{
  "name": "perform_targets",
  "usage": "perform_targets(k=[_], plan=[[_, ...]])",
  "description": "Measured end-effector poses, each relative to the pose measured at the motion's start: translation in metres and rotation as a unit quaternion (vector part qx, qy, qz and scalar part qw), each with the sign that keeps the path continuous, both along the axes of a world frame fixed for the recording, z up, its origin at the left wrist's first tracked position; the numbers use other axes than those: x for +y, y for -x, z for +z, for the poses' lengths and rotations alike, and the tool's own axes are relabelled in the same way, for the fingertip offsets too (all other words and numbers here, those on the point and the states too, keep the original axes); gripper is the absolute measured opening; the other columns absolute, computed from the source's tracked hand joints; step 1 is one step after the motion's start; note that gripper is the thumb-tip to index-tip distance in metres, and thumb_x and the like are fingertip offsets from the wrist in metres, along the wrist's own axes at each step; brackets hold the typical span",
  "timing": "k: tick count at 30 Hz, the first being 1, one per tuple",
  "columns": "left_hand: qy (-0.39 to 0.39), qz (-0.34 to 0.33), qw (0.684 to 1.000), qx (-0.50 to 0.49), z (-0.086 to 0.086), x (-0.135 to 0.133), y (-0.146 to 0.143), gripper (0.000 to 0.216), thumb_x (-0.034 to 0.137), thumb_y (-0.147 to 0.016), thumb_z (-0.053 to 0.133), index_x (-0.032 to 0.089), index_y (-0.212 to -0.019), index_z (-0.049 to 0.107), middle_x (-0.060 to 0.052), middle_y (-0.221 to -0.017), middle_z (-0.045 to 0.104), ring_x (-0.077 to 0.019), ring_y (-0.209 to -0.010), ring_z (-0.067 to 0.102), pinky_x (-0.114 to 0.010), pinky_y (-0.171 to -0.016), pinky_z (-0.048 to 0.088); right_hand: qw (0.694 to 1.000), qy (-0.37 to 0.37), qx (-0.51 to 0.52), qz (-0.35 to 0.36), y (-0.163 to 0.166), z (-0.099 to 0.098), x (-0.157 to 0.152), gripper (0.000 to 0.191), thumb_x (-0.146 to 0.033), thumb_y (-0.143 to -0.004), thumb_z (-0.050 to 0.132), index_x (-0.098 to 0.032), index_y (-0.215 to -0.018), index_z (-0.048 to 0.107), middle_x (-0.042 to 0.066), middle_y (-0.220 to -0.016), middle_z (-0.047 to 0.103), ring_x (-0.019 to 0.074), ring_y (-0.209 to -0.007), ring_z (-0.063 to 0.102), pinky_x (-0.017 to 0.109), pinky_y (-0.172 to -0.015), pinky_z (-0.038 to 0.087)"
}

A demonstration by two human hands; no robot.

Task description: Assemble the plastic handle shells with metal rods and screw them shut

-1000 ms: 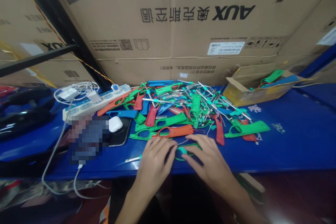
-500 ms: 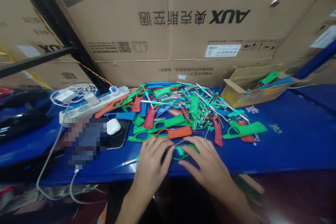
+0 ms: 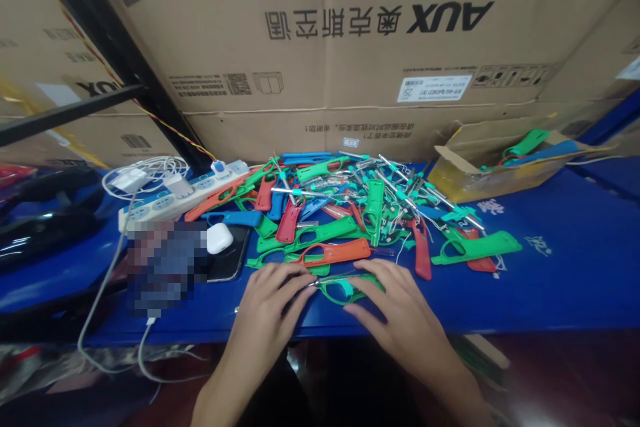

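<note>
Left hand (image 3: 270, 297) pinches a metal rod (image 3: 313, 283) between thumb and finger while right hand (image 3: 404, 297) (its fingers arched) grips a green handle (image 3: 369, 281).

Upside-down "AUX" (image 3: 450, 17) on cardboard box (image 3: 345, 67)

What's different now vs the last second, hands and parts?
The left hand slid left, away from the right hand, baring more of the ring of the green handle piece. The metal tube, which stuck out past the left hand, is now mostly hidden by it. No clear release. Unchanged: right hand on the green piece, pile of handles, open carton.
</note>
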State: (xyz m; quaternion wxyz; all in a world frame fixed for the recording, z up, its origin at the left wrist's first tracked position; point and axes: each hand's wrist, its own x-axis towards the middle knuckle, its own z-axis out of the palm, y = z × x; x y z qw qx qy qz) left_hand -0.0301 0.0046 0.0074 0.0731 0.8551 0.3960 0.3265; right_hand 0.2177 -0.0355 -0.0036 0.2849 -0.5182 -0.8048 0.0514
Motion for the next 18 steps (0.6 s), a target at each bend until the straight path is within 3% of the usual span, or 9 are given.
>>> perform_targets(k=[8,18], plan=[[0.019,-0.035,0.999,0.016,0.010,0.011,-0.008,0.012,0.021,-0.102,0.060,0.024,-0.099,0.071,-0.001,-0.100,0.073,-0.0200,-0.090,0.063,-0.037,-0.082,0.044,1.000,-0.005,0.000,0.002,0.000,-0.001,0.002,0.024,-0.040,-0.103,0.059,-0.025,-0.119,0.067,0.007,-0.130,0.065,0.0305,-0.122,0.057,0.053,-0.100,0.051],[0.089,-0.022,0.996,0.010,0.007,0.009,-0.012,0.012,0.021,-0.101,0.059,0.023,-0.096,0.071,-0.001,-0.099,0.070,-0.0203,-0.088,0.062,-0.036,-0.079,0.043,1.000,0.009,0.007,0.000,-0.001,0.000,0.002,0.023,-0.042,-0.102,0.061,-0.026,-0.115,0.068,0.006,-0.133,0.064,0.0300,-0.124,0.056,0.051,-0.101,0.050]])
